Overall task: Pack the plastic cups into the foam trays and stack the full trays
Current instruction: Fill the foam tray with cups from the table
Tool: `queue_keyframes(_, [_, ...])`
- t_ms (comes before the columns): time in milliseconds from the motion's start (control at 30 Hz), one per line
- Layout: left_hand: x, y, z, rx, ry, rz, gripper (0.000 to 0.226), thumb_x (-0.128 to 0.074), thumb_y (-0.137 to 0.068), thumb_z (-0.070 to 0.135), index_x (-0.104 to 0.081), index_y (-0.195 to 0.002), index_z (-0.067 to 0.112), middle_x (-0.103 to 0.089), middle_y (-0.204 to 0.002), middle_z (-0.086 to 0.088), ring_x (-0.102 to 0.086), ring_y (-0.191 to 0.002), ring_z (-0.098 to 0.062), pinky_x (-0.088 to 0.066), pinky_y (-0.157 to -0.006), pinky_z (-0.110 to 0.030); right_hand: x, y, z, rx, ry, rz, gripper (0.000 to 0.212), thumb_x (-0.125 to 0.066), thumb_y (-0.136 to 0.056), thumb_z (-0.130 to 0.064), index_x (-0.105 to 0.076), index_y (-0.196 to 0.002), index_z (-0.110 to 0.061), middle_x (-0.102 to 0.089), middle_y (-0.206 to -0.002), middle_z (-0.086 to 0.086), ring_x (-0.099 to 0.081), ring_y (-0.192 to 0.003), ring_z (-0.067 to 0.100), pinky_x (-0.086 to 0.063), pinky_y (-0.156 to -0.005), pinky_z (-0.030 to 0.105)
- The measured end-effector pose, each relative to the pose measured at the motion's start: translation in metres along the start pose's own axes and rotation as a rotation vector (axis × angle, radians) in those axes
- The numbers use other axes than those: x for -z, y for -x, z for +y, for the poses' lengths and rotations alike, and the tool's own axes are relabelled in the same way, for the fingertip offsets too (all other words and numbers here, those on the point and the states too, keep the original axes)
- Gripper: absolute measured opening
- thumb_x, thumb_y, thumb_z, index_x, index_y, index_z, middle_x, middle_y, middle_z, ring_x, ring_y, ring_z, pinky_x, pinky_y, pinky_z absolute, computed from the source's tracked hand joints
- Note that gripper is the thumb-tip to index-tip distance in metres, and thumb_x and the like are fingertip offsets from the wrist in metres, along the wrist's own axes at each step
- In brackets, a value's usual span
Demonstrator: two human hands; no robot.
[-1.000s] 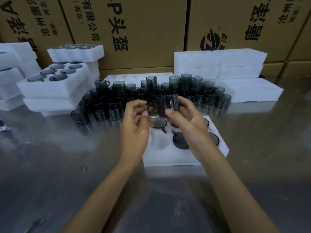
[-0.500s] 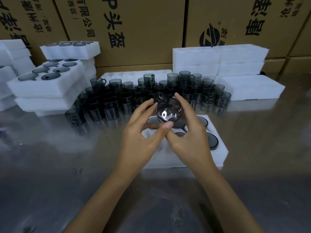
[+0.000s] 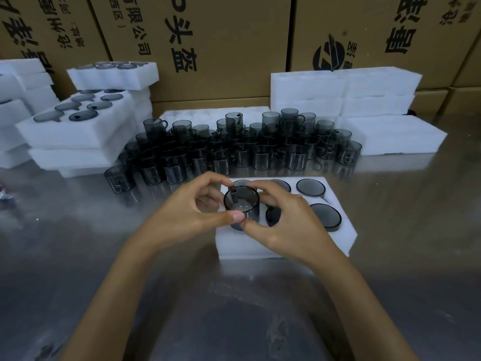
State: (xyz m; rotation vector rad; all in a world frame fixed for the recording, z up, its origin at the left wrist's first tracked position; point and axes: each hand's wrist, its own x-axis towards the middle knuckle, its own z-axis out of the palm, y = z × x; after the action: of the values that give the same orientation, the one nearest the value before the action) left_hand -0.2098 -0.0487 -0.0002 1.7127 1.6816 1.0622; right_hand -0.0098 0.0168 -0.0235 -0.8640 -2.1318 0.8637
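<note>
Over the front-left pocket of the foam tray (image 3: 283, 244), the left hand (image 3: 182, 217) and right hand (image 3: 289, 220) pinch a smoky plastic cup (image 3: 242, 204), which has dropped from mid-air inspection, mouth up, ready for seating; four pockets look filled.

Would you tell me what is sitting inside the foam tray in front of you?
The foam tray shows smoky cups seated base-up in several pockets. Both hands and the held cup cover its left pockets, so those cannot be judged.
</note>
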Motion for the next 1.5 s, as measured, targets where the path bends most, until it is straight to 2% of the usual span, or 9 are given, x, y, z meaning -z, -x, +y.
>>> queue_keyframes(100, [0.001, 0.0, 0.0, -0.004, -0.007, -0.029, 0.054, -0.08, -0.061, 0.06, -0.064, -0.109, 0.04, -0.073, -0.101, 0.01, -0.067, -0.1, -0.013, -0.048, -0.099, -0.049, 0.001, -0.001, 0.001, -0.007, 0.023, -0.036, 0.058, -0.07, -0.069, -0.059, -0.055, -0.122, -0.041, -0.071, -0.115, -0.021, -0.059, -0.118, -0.004, -0.046, -0.102, 0.037])
queue_keyframes(233, [0.003, 0.001, -0.001, -0.007, -0.05, -0.025, 0.049, -0.084, -0.063, 0.061, -0.067, -0.105, 0.042, -0.071, -0.104, 0.018, -0.063, -0.102, -0.001, -0.047, -0.095, -0.033, 0.001, -0.003, 0.004, 0.002, 0.093, -0.074, 0.052, -0.078, -0.074, -0.052, -0.058, -0.121, -0.038, -0.066, -0.119, -0.019, -0.055, -0.124, 0.003, -0.042, -0.106, 0.039])
queue_keyframes(400, [0.001, 0.001, -0.004, -0.043, -0.14, 0.033, 0.045, -0.071, -0.064, 0.065, -0.069, -0.104, 0.045, -0.061, -0.111, 0.022, -0.052, -0.113, 0.001, -0.04, -0.089, -0.02, 0.013, 0.0, 0.004, -0.08, 0.217, -0.082, 0.078, -0.059, -0.066, -0.072, -0.05, -0.14, -0.049, -0.04, -0.151, -0.018, -0.03, -0.142, 0.013, -0.027, -0.11, 0.026])
queue_keyframes(567, [0.003, -0.003, -0.01, -0.101, -0.135, 0.037, 0.035, -0.055, -0.085, 0.05, -0.07, -0.114, 0.038, -0.058, -0.126, 0.021, -0.049, -0.126, -0.001, -0.04, -0.105, -0.033, 0.014, 0.009, -0.005, 0.116, 0.295, -0.065, 0.064, -0.054, -0.084, -0.048, -0.048, -0.147, -0.038, -0.036, -0.145, -0.038, -0.003, -0.133, -0.03, -0.001, -0.108, 0.003])
queue_keyframes(700, [-0.003, -0.006, -0.013, -0.016, -0.031, 0.003, 0.045, -0.057, -0.087, 0.052, -0.055, -0.131, 0.05, -0.048, -0.142, 0.031, -0.038, -0.136, 0.008, -0.033, -0.115, -0.033, 0.008, 0.025, 0.001, 0.161, 0.553, -0.137, 0.071, -0.035, -0.09, -0.055, -0.024, -0.158, -0.036, -0.014, -0.163, -0.026, 0.001, -0.15, -0.007, -0.007, -0.123, 0.029])
queue_keyframes(900, [-0.014, -0.005, -0.014, 0.174, 0.38, -0.073, 0.082, -0.074, -0.073, 0.045, -0.036, -0.146, 0.052, -0.029, -0.16, 0.013, -0.028, -0.145, 0.002, -0.024, -0.122, -0.036, 0.001, 0.032, 0.009, 0.197, 0.603, -0.127, 0.071, -0.034, -0.094, -0.062, -0.016, -0.159, -0.038, -0.006, -0.165, -0.024, -0.005, -0.153, 0.003, -0.011, -0.122, 0.034])
queue_keyframes(1067, [-0.013, -0.008, -0.024, 0.259, 0.546, -0.126, 0.106, -0.083, -0.071, 0.029, -0.02, -0.156, 0.039, -0.035, -0.157, 0.014, -0.041, -0.14, -0.005, -0.031, -0.118, -0.036, -0.006, 0.032, 0.011, 0.18, 0.655, -0.114, 0.073, -0.038, -0.092, -0.063, -0.018, -0.158, -0.038, -0.011, -0.165, -0.022, -0.019, -0.153, 0.009, -0.016, -0.12, 0.035])
queue_keyframes(1200, [-0.017, -0.009, -0.028, 0.275, 0.592, -0.17, 0.094, -0.075, -0.073, 0.015, -0.027, -0.151, 0.037, -0.049, -0.145, 0.02, -0.056, -0.126, -0.001, -0.047, -0.105, -0.026, -0.01, 0.029, 0.012, 0.157, 0.764, -0.135, 0.077, -0.033, -0.09, -0.063, -0.022, -0.159, -0.032, -0.024, -0.164, -0.016, -0.02, -0.152, 0.012, -0.014, -0.12, 0.038])
queue_keyframes(1500, [-0.02, -0.013, -0.028, 0.239, 0.601, -0.195, 0.063, -0.056, -0.094, -0.005, -0.043, -0.146, 0.026, -0.059, -0.141, 0.007, -0.057, -0.129, -0.015, -0.045, -0.108, -0.037, -0.018, 0.027, 0.007, 0.124, 0.791, -0.104, 0.072, -0.039, -0.087, -0.06, -0.042, -0.151, -0.027, -0.036, -0.159, -0.012, -0.029, -0.15, 0.017, -0.019, -0.12, 0.046])
